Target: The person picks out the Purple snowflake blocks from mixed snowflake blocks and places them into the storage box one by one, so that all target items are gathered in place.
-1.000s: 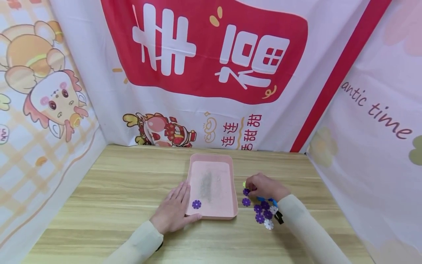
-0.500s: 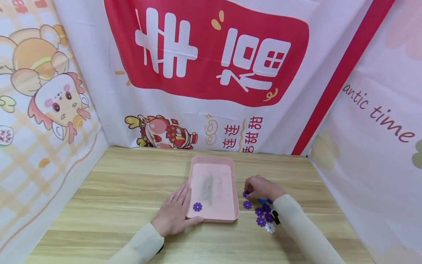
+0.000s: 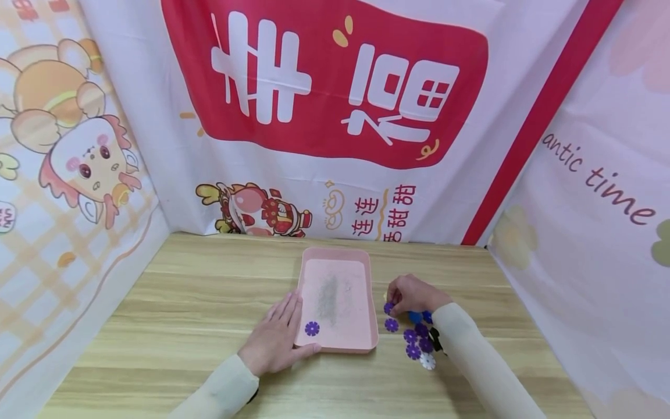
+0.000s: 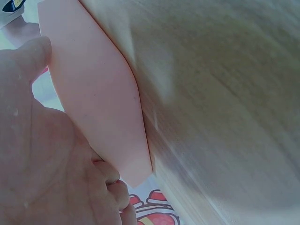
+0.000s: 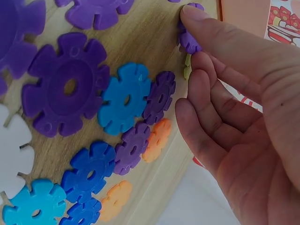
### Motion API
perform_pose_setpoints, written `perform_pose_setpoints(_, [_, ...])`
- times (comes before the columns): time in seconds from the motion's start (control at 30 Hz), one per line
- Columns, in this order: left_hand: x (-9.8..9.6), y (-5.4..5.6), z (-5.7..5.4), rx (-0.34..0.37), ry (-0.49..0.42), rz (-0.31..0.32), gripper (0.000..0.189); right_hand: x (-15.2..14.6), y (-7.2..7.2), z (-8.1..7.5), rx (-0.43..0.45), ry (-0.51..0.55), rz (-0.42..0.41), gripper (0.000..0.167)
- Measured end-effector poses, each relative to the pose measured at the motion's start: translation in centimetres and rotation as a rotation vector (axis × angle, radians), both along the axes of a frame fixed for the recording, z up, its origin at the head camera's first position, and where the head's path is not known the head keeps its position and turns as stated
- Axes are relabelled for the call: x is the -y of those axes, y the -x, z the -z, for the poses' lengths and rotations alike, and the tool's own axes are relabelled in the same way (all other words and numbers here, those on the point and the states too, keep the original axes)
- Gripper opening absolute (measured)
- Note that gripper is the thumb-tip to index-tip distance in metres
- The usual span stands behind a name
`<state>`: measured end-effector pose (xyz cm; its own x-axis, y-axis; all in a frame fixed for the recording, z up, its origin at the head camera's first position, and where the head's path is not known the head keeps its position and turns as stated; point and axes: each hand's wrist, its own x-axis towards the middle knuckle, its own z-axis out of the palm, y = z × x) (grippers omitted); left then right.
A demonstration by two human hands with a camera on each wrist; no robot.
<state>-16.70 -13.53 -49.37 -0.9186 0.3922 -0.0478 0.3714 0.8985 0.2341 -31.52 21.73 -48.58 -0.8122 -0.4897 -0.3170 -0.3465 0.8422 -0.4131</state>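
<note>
My left hand (image 3: 273, 338): straight-fingered against pink tray (image 3: 348, 302), probably steadying it. My right hand (image 3: 417, 294): pinching one purple disc (image 5: 189, 41), thinness likely dictating this.

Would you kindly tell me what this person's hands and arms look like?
The left hand and right hand are bare, with no gloves or rings in view. The left sleeve and right sleeve are long, plain and pale cream. A small black piece shows at each sleeve's end, too little to identify.
</note>
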Motion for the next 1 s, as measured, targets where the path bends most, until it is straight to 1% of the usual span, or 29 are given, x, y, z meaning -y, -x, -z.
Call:
perform_pose_setpoints(0.2, [0.0,0.0,0.1,-0.008,0.000,0.004,0.107,0.0,-0.3,-0.1,-0.008,-0.006,-0.013,0.014])
perform_pose_setpoints(0.37, [0.1,0.0,0.1,-0.010,0.002,-0.001,0.107,-0.2,-0.3,-0.1,0.000,0.015,-0.007,0.015])
perform_pose_setpoints(0.5, [0.2,0.0,0.1,-0.010,0.010,0.005,0.108,-0.6,-0.2,-0.3,-0.009,0.034,-0.025,0.013])
perform_pose_setpoints(0.67, [0.2,0.0,0.3,-0.008,-0.002,0.019,0.107,-1.0,-0.3,-0.7,-0.016,0.022,-0.048,0.013])
perform_pose_setpoints(0.83, [0.2,0.0,0.1,-0.003,0.007,0.011,0.106,-0.8,0.0,-1.6,-0.024,0.001,-0.080,0.015])
perform_pose_setpoints(1.0, [0.1,0.0,-0.1,-0.004,0.004,0.002,0.106,-0.4,0.2,-3.2,-0.029,-0.001,-0.110,0.016])
